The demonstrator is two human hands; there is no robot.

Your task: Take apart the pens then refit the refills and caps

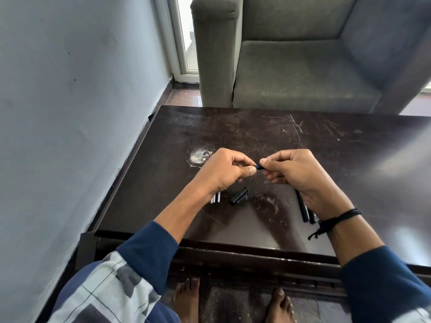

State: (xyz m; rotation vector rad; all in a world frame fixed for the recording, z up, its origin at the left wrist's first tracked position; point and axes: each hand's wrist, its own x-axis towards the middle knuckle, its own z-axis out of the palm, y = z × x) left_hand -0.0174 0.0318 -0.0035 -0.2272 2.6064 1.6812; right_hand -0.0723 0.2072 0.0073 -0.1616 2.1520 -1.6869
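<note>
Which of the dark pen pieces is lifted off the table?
The short piece pinched between left hand and right hand; the cap and barrels lie on the table.

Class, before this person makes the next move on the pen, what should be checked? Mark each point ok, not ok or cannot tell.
1. Left hand grips the pen piece: ok.
2. Right hand pinches its other end: ok.
3. Loose cap lies flat on the table: ok.
4. Refills all present, partly hidden by the left wrist: cannot tell.
5. Pens under the right wrist already taken apart: cannot tell.
</note>
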